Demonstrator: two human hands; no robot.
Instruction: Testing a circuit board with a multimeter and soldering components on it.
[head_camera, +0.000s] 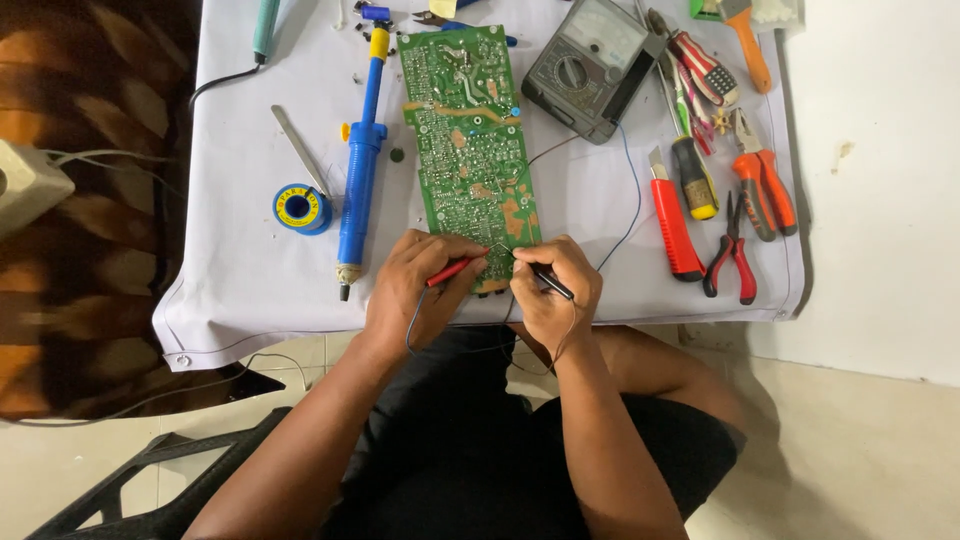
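A long green circuit board (467, 140) lies solder side up on a white table cover (250, 260). My left hand (415, 285) holds a red test probe (455, 268) with its tip on the board's near end. My right hand (555, 285) holds a black test probe (548, 282), its tip also at the near end of the board. Thin wires run from both probes to a grey analogue multimeter (592, 62) at the back right.
A blue desoldering pump (360, 165), tweezers (298, 148) and a solder spool (301, 208) lie left of the board. To the right are a red utility knife (675, 222), screwdrivers (690, 165), orange pliers (762, 180) and red cutters (732, 258). A dark chair (150, 480) stands below left.
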